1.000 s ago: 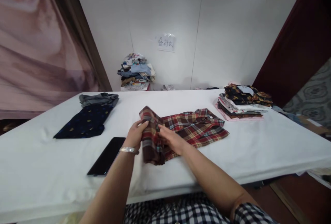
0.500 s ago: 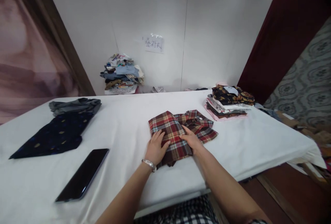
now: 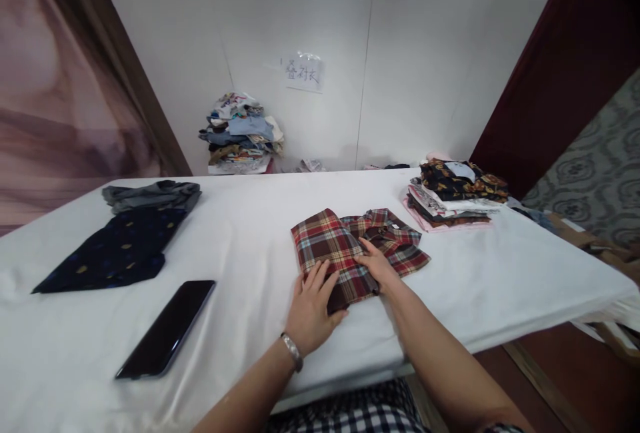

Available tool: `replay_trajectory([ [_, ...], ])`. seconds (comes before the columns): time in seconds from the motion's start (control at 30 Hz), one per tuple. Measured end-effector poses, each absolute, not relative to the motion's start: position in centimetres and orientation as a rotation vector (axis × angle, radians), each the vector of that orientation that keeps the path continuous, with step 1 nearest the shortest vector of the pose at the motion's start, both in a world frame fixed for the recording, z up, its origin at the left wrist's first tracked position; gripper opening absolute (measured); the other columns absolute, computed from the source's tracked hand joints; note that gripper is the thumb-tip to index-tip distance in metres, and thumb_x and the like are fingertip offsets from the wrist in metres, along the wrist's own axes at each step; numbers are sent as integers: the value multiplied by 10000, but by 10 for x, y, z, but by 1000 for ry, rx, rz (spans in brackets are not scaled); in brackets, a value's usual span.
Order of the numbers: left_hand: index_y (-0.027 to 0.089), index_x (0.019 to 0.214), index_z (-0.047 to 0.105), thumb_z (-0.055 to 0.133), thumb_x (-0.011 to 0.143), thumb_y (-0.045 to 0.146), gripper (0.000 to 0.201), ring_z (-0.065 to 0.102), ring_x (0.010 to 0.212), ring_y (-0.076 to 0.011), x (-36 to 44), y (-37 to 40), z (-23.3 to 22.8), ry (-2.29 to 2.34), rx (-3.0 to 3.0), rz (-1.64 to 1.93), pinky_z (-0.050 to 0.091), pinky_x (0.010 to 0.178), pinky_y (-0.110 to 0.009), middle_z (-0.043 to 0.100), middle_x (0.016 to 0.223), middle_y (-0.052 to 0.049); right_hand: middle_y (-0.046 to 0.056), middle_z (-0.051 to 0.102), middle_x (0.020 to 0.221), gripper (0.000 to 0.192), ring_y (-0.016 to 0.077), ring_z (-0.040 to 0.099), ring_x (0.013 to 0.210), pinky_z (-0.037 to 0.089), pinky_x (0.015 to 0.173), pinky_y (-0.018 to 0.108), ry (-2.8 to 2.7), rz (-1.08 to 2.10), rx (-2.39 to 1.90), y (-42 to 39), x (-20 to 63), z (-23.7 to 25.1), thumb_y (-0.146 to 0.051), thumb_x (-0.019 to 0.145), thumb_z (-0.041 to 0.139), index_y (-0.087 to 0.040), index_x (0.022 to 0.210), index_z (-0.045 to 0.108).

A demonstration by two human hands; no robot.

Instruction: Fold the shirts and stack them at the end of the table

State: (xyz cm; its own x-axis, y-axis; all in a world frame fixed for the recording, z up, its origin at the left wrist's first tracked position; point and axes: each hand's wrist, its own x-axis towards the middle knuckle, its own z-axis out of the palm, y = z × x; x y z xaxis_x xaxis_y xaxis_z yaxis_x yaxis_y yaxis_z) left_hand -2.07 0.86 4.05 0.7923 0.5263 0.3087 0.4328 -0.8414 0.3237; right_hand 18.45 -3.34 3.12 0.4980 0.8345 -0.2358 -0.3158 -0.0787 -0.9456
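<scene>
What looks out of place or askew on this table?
The black phone lies skewed near the front edge of the white table, the one thing there that is not clothing. The plaid shirt under the left hand and right hand sits angled, its collar end rumpled.

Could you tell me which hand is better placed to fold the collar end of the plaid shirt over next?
Probably the right hand: it rests on the plaid shirt beside the unfolded collar end, while the left hand lies flat on the folded near edge.

A black phone [image 3: 167,328] lies on the white tabletop [image 3: 250,233] near a navy shirt [image 3: 113,250]; folded clothes [image 3: 457,193] are stacked far right.
</scene>
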Motion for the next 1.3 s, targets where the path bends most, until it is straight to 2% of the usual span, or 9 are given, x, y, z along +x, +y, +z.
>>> replay_trajectory([
  [0.17, 232, 1152, 579, 599, 731, 176, 425, 410, 1295, -271, -20, 10, 45, 799, 2775, 621, 301, 1076, -470, 516, 1368, -74, 46, 702, 999, 737, 215, 661, 902, 521, 825, 366, -489, 1066, -1304, -36, 182, 37, -281, 713, 668, -221, 1390, 382],
  [0.47, 190, 863, 575, 426, 676, -50, 339, 544, 968, -229, -19, 4, 48, 889, 2811, 730, 437, 828, -389, 637, 1014, -54, 31, 714, 969, 754, 212, 657, 914, 505, 847, 355, -611, 1061, -1304, -33, 185, 23, -248, 684, 675, -223, 1385, 395],
  [0.57, 196, 859, 583, 397, 731, -38, 325, 538, 947, -227, -19, 1, 45, 863, 2886, 643, 432, 823, -397, 635, 986, -46, 51, 697, 1048, 734, 220, 649, 956, 491, 875, 370, -696, 1029, -1386, -35, 185, 26, -272, 712, 641, -223, 1396, 380],
  [0.7, 196, 918, 594, 412, 738, -14, 330, 535, 994, -217, -23, -2, 43, 801, 2877, 661, 424, 879, -405, 629, 1024, -58, 106, 582, 1273, 741, 250, 563, 1138, 407, 981, 391, -940, 701, -1800, -26, 187, 40, -386, 751, 620, -208, 1421, 359],
  [0.83, 184, 1129, 569, 514, 719, 67, 430, 467, 1194, -240, -26, -4, 40, 699, 2832, 772, 309, 1057, -465, 582, 1236, -80, 157, 470, 1390, 748, 288, 466, 1253, 351, 1022, 396, -1195, 496, -2118, 7, 194, 58, -519, 806, 540, -155, 1429, 343],
  [0.93, 191, 1298, 476, 561, 792, 253, 517, 344, 1330, -293, -27, -1, 35, 627, 2871, 771, 216, 1099, -545, 457, 1413, -101, 134, 529, 1341, 600, 252, 500, 1220, 375, 998, 349, -1286, 394, -2196, 28, 200, 64, -475, 858, 486, -156, 1364, 435],
  [1.03, 186, 1350, 429, 503, 857, 428, 555, 324, 1353, -302, -27, 3, 30, 595, 2907, 705, 225, 1087, -571, 413, 1449, -118, 102, 578, 1286, 454, 219, 530, 1180, 390, 973, 315, -1293, 286, -2244, 33, 203, 62, -365, 892, 454, -185, 1307, 487],
  [1.17, 193, 1340, 448, 435, 890, 477, 532, 344, 1349, -285, -26, 8, 25, 584, 2910, 641, 248, 1080, -572, 431, 1438, -115, 172, 645, 1138, 390, 284, 597, 1071, 440, 878, 384, -1227, 267, -2383, 25, 200, 51, -297, 898, 429, -146, 1240, 539],
  [1.3, 208, 1336, 457, 403, 898, 502, 530, 359, 1343, -284, -25, 9, 23, 582, 2905, 630, 259, 1074, -579, 448, 1426, -107, 161, 667, 1076, 386, 276, 629, 998, 457, 817, 373, -1217, 241, -2447, 21, 194, 48, -308, 921, 380, -176, 1255, 522],
])
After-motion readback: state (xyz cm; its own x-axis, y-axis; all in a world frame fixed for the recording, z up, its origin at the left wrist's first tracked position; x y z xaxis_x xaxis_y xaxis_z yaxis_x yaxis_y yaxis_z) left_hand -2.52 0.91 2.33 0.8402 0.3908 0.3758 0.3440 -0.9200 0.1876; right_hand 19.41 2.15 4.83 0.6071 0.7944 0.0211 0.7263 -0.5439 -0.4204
